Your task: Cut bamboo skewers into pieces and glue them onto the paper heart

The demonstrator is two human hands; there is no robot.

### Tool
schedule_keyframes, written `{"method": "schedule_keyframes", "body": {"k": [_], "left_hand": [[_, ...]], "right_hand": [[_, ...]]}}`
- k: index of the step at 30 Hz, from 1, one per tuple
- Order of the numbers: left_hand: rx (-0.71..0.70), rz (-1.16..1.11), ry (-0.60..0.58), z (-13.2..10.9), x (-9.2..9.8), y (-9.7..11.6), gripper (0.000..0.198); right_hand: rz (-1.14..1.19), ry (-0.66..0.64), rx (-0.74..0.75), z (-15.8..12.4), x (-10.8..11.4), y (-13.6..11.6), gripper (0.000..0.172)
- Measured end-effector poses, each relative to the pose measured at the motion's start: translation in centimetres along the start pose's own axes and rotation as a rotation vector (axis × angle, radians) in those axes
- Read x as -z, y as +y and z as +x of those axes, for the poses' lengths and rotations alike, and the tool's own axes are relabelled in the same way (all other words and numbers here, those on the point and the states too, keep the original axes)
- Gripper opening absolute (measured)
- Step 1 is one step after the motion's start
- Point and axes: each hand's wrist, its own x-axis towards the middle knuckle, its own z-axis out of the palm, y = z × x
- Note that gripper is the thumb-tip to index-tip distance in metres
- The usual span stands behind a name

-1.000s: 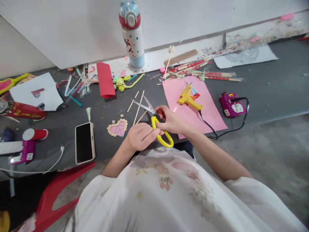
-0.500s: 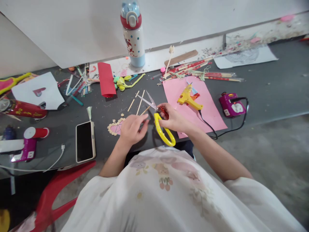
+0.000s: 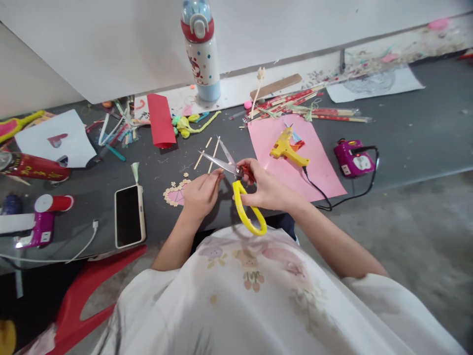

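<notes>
My right hand (image 3: 264, 190) grips a pair of scissors (image 3: 232, 170), fingers at its red part and thumb by the large yellow handle loop. The blades are spread and point up and left. My left hand (image 3: 201, 195) is closed in a pinch just below the lower blade. A thin wooden stick is in that pinch, mostly hidden now by the fingers. Two pale sticks (image 3: 203, 153) lie on the table behind the blades. Beside my left hand is a pink heart-shaped piece (image 3: 173, 195) edged with small wooden bits, partly covered by the hand.
A yellow glue gun (image 3: 286, 148) lies on pink paper (image 3: 314, 170), its cord running to a purple power socket (image 3: 354, 159). A phone (image 3: 130, 217), a red can (image 3: 37, 166) and a thread spool (image 3: 55, 203) are at left. Behind stands a water bottle (image 3: 202, 59).
My left fingers have closed into a tighter pinch, and the stick they held out is now mostly hidden. The scissors have tilted slightly, with the yellow loop lower and closer to me.
</notes>
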Motion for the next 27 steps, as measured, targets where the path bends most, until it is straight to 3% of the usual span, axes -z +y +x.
{"method": "schedule_keyframes", "body": {"k": [10,15,21,24,26,27], "left_hand": [[0.021,-0.093,0.011,-0.1,0.4,-0.2,0.017],[0.004,-0.151,-0.042,0.1,0.5,-0.6,0.016],[0.026,-0.060,-0.157,1.6,0.9,-0.5,0.015],[0.103,-0.019,0.018,2.7,1.6,0.8,0.006],[0.015,-0.084,0.172,3.3,2.2,2.1,0.011],[-0.060,-0.145,0.191,3.6,2.4,2.7,0.019]], "right_hand": [[0.072,-0.065,0.043,-0.2,0.2,-0.1,0.066],[0.126,-0.093,0.015,0.1,0.5,0.0,0.052],[0.150,-0.055,-0.111,0.7,0.1,0.5,0.039],[0.178,-0.019,-0.196,1.1,-0.2,0.4,0.038],[0.160,-0.007,-0.235,1.4,-0.3,0.2,0.039],[0.144,-0.002,-0.246,1.5,-0.3,0.2,0.039]]}}
